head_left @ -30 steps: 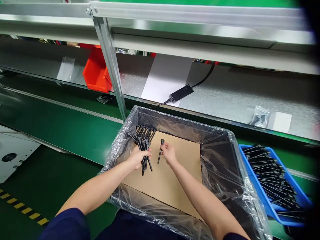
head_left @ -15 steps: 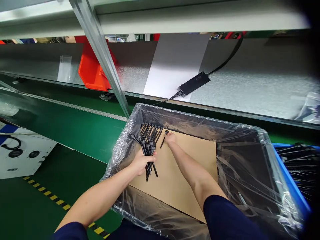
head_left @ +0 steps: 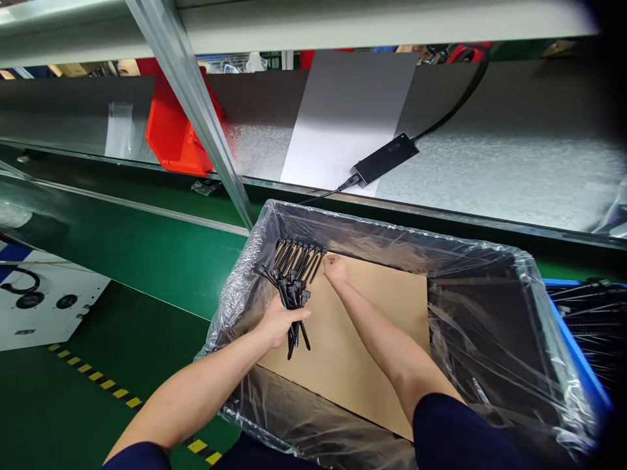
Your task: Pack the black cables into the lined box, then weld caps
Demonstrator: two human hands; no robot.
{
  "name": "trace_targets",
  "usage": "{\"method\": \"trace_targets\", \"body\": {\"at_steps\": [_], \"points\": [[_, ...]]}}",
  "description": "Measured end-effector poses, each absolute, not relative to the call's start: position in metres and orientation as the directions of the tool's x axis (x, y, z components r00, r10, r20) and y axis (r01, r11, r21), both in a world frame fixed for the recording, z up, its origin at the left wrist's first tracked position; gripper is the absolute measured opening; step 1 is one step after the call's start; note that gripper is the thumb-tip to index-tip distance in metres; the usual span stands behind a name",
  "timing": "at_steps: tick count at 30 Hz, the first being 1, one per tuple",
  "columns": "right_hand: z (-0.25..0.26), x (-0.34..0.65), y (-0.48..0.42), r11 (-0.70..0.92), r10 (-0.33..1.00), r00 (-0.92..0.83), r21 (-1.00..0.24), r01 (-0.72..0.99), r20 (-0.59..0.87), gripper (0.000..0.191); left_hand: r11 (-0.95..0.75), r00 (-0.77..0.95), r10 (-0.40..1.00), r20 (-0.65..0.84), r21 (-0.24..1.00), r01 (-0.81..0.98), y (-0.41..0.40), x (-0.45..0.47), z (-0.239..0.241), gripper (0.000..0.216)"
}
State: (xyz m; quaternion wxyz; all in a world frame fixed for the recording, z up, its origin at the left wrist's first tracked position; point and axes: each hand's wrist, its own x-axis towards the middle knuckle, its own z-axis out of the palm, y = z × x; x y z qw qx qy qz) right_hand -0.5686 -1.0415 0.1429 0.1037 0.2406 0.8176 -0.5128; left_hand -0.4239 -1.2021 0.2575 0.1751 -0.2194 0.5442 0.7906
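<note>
My left hand (head_left: 280, 321) is closed around a bunch of black ribbed rods (head_left: 292, 297) with wide heads, over the brown cardboard sheet (head_left: 377, 320). Their heads point up and away, and the ribbed ends stick out below the fingers. Several more rods of this kind lie side by side in a row (head_left: 294, 251) at the far left corner of the sheet. My right hand (head_left: 336, 267) is at the right end of that row. Its fingers are pinched at the head of the last rod (head_left: 315, 266), partly hiding it.
Clear plastic lines the bin (head_left: 490, 261) around the cardboard. Beyond it, a shelf carries a red bin (head_left: 171, 140), a white sheet (head_left: 343, 124) and a black adapter (head_left: 385, 160) with its cable. A metal post (head_left: 196, 98) rises at the bin's far left. At right, a blue crate (head_left: 580, 349) holds black parts.
My right hand has brought its rod slightly away from me and against the right end of the row. My left hand keeps its bunch in nearly the same place.
</note>
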Motion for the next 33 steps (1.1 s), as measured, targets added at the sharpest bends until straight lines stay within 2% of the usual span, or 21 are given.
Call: {"method": "trace_targets", "body": {"at_steps": [2,4,7,9,13,18,19,21,23,25,28,33], "points": [[0.165,-0.535,-1.044,0.225,0.159,-0.894,-0.867,0.445,-0.418,0.025,-0.373,-0.847,0.017,-0.532,0.782,-0.499,-1.201,-0.424,0.258,0.04],[0.19,-0.494,-1.048,0.04,-0.062,-0.919,-0.921,0.388,-0.39,0.035,-0.388,-0.847,-0.022,-0.532,0.785,-0.483,-1.2,-0.424,0.258,0.038],[0.221,-0.438,-1.058,-0.069,-0.293,-0.864,-0.892,0.446,-0.409,0.041,-0.391,-0.852,-0.087,-0.516,0.804,-0.447,-1.2,-0.423,0.256,0.037],[0.233,-0.414,-1.065,-0.052,-0.325,-0.865,-0.906,0.42,-0.382,0.038,-0.379,-0.858,-0.128,-0.497,0.824,-0.421,-1.2,-0.421,0.253,0.036],[0.234,-0.4,-1.071,0.045,-0.275,-0.904,-0.944,0.327,-0.326,0.031,-0.318,-0.878,-0.144,-0.457,0.861,-0.397,-1.2,-0.419,0.25,0.032],[0.212,-0.421,-1.048,-0.035,-0.236,-0.899,-0.922,0.386,-0.368,0.034,-0.273,-0.872,-0.138,-0.469,0.865,-0.422,-1.199,-0.423,0.259,0.019],[0.204,-0.43,-1.04,0.008,-0.197,-0.918,-0.937,0.349,-0.343,0.032,-0.29,-0.858,-0.14,-0.495,0.849,-0.442,-1.199,-0.424,0.262,0.017],[0.185,-0.453,-1.024,0.222,-0.126,-0.963,-0.953,0.205,-0.236,0.021,-0.337,-0.826,-0.127,-0.549,0.807,-0.485,-1.199,-0.426,0.265,0.017],[0.162,-0.476,-1.012,0.5,-0.121,-0.989,-0.866,0.014,-0.086,0.014,-0.348,-0.804,-0.096,-0.587,0.776,-0.525,-1.199,-0.426,0.265,0.016],[0.139,-0.497,-1.008,0.673,-0.152,-0.988,-0.733,-0.097,-0.009,0.016,-0.326,-0.795,-0.061,-0.604,0.765,-0.556,-1.198,-0.425,0.263,0.017],[0.11,-0.518,-1.011,0.752,-0.223,-0.975,-0.639,-0.161,-0.017,0.019,-0.286,-0.787,-0.037,-0.616,0.761,-0.582,-1.198,-0.424,0.258,0.017],[0.089,-0.537,-1.018,0.706,-0.375,-0.927,-0.637,-0.309,0.035,0.021,-0.234,-0.814,-0.003,-0.58,0.792,-0.564,-1.199,-0.426,0.255,0.017]]}}
